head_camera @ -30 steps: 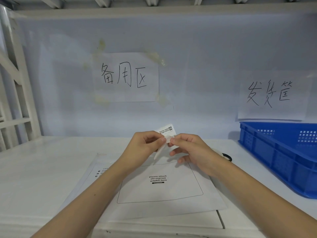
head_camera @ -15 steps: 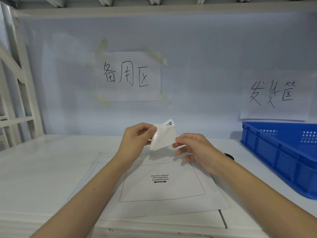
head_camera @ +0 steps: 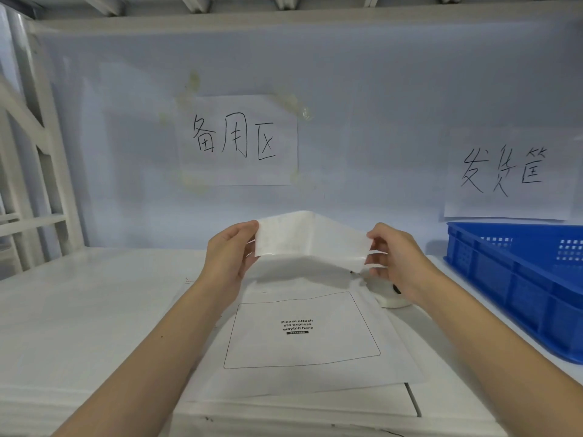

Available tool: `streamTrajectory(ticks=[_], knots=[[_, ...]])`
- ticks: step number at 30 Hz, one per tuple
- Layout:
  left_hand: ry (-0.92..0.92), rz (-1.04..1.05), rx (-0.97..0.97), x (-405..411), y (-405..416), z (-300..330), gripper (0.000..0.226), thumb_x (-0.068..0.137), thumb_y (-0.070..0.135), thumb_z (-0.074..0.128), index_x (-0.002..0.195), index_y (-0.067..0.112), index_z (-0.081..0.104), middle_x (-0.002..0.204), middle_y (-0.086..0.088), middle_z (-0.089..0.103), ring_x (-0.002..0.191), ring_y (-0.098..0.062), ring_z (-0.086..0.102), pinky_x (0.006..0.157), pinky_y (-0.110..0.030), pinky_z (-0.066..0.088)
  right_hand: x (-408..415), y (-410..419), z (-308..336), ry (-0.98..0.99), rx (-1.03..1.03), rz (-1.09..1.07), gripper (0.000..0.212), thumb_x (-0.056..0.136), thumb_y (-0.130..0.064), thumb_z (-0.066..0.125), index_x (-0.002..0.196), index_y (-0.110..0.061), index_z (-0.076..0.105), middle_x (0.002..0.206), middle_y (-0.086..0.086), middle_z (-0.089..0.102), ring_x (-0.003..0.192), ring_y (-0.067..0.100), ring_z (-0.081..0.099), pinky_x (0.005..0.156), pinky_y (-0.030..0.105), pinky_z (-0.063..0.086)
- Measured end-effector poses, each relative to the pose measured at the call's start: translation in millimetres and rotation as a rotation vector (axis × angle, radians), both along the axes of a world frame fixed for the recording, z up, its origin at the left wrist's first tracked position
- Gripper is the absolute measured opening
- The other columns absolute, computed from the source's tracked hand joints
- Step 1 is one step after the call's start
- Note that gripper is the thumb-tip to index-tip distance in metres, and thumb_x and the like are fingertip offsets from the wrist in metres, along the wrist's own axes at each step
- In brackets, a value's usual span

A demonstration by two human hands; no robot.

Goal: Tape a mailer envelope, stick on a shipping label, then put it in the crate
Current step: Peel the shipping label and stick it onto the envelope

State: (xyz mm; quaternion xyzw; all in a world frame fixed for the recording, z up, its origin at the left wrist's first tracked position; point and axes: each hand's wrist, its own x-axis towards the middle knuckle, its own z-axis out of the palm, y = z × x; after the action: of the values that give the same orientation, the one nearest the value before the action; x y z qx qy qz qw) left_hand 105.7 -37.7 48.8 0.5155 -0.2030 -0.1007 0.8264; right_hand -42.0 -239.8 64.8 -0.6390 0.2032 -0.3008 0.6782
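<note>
A white mailer envelope [head_camera: 303, 357] lies flat on the white table in front of me, its printed frame reading "Please attach sto express waybill here". Above it I hold a white shipping label [head_camera: 309, 238] spread out in the air, its blank side toward me. My left hand [head_camera: 230, 257] pinches the label's left edge. My right hand [head_camera: 394, 257] pinches the right edge, where thin strips of backing paper stick out. The blue crate [head_camera: 520, 279] stands at the right on the table.
A white tape roll [head_camera: 391, 298] sits behind my right wrist, mostly hidden. Two handwritten paper signs hang on the back wall [head_camera: 239, 140]. A white shelf frame [head_camera: 34, 171] rises at the left. A shelf runs overhead.
My hands have drawn apart. The label, bunched between them a second ago, is now stretched out wide and lifted higher above the envelope.
</note>
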Motion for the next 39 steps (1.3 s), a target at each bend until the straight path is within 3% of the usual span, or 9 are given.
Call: streamTrajectory(ticks=[9, 15, 17, 20, 22, 24, 28, 32, 39], knots=[[0.023, 0.005, 0.001, 5, 1, -1, 0.014, 0.097, 0.016, 0.060, 0.102, 0.007, 0.070, 0.094, -0.006, 0.072, 0.077, -0.016, 0.066, 0.071, -0.021, 0.059, -13, -34, 7, 0.037, -0.106, -0.325, 0.014, 0.088, -0.018, 0.050, 0.080, -0.007, 0.057, 0.078, 0.006, 0.060, 0.067, 0.022, 0.055, 0.057, 0.029, 0.048], [0.039, 0.003, 0.016, 5, 0, -1, 0.011, 0.097, 0.017, 0.060, 0.097, 0.011, 0.069, 0.094, -0.004, 0.069, 0.078, -0.014, 0.065, 0.073, -0.021, 0.059, -22, -60, -2, 0.112, -0.184, -0.545, 0.022, 0.089, -0.020, 0.047, 0.072, -0.006, 0.051, 0.076, 0.011, 0.058, 0.058, 0.023, 0.055, 0.071, 0.041, 0.056], [0.047, -0.007, 0.008, 4, -1, -1, 0.011, 0.097, 0.017, 0.061, 0.098, 0.010, 0.069, 0.095, -0.005, 0.070, 0.078, -0.014, 0.065, 0.073, -0.020, 0.059, -24, -67, -7, 0.225, -0.206, -0.568, 0.020, 0.090, -0.021, 0.047, 0.084, -0.002, 0.051, 0.077, 0.011, 0.054, 0.060, 0.024, 0.054, 0.070, 0.039, 0.052], [0.038, -0.012, 0.015, 4, -1, -1, 0.011, 0.096, 0.017, 0.061, 0.100, 0.009, 0.068, 0.099, -0.006, 0.069, 0.083, -0.017, 0.064, 0.075, -0.021, 0.059, -19, -71, -13, 0.472, -0.337, -0.563, 0.054, 0.091, -0.028, 0.052, 0.134, 0.002, 0.039, 0.119, 0.022, 0.049, 0.105, 0.037, 0.051, 0.083, 0.043, 0.045], [0.028, -0.010, 0.023, 4, -1, -1, 0.012, 0.096, 0.018, 0.062, 0.101, 0.009, 0.069, 0.098, -0.005, 0.067, 0.084, -0.017, 0.062, 0.073, -0.020, 0.059, -16, -64, -14, 0.551, -0.551, -0.649, 0.066, 0.090, -0.031, 0.056, 0.144, -0.003, 0.030, 0.142, 0.025, 0.031, 0.128, 0.043, 0.032, 0.098, 0.049, 0.036], [0.014, -0.011, 0.031, 4, -2, -1, 0.015, 0.095, 0.019, 0.062, 0.103, 0.008, 0.069, 0.097, -0.005, 0.065, 0.086, -0.018, 0.060, 0.076, -0.022, 0.059, -13, -55, -13, 0.523, -0.815, -0.760, 0.062, 0.088, -0.031, 0.058, 0.142, -0.008, 0.038, 0.144, 0.024, 0.031, 0.131, 0.042, 0.026, 0.106, 0.050, 0.028], [-0.059, -0.026, 0.079, -1, -4, -3, 0.009, 0.095, 0.018, 0.063, 0.093, 0.011, 0.067, 0.084, -0.001, 0.058, 0.073, -0.013, 0.056, 0.067, -0.018, 0.055, -2, -26, -11, 0.276, -0.992, -0.599, 0.039, 0.091, -0.024, 0.056, 0.129, -0.015, 0.054, 0.130, 0.014, 0.047, 0.124, 0.031, 0.037, 0.099, 0.039, 0.034], [-0.193, -0.091, 0.159, -10, -9, -5, 0.011, 0.095, 0.014, 0.062, 0.090, 0.006, 0.069, 0.089, -0.004, 0.062, 0.082, -0.017, 0.060, 0.075, -0.021, 0.056, 9, 15, -12, -0.011, -0.881, -0.180, 0.014, 0.093, -0.014, 0.058, 0.102, -0.019, 0.066, 0.084, 0.004, 0.062, 0.065, 0.006, 0.053, 0.058, 0.008, 0.040], [-0.399, -0.191, 0.316, -22, -13, -8, 0.015, 0.095, 0.012, 0.063, 0.086, 0.005, 0.073, 0.089, -0.003, 0.070, 0.086, -0.009, 0.067, 0.092, -0.024, 0.055, 18, 38, -18, -0.077, -0.755, 0.057, 0.017, 0.091, -0.019, 0.065, 0.103, -0.029, 0.071, 0.069, 0.002, 0.061, 0.058, 0.008, 0.050, 0.060, 0.017, 0.042]])
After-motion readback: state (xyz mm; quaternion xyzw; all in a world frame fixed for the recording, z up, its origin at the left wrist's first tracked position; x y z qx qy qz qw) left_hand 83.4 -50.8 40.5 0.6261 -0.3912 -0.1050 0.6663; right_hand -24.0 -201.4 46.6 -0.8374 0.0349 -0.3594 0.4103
